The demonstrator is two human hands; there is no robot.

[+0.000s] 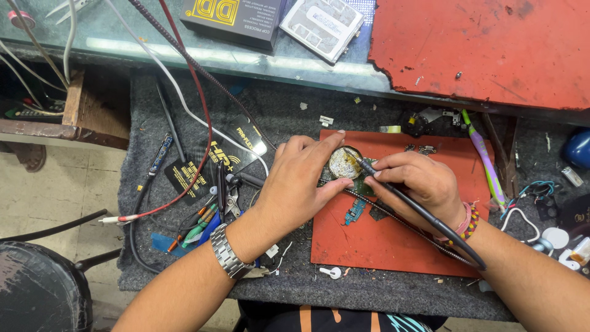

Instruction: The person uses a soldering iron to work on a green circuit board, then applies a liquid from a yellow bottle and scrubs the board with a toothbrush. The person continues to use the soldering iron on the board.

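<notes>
Near the back edge of the red mat (381, 246) on the tabletop, the left hand (301, 184) pinches a round tin of brass wool (344, 163) while the right hand (418, 181) grips a soldering iron (418, 209), tip in the wool; the green circuit board (365, 187) beneath seems unfinished.

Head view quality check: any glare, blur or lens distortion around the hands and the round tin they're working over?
Head view: hands and work area sharp, evenly lit, shadows soft. The left hand holds the round tin, whose contents glint brightly; the right hand holds a black soldering iron, crisp. A glare stripe runs along the glass shelf. Wide-angle bending shows at the frame edges.
</notes>
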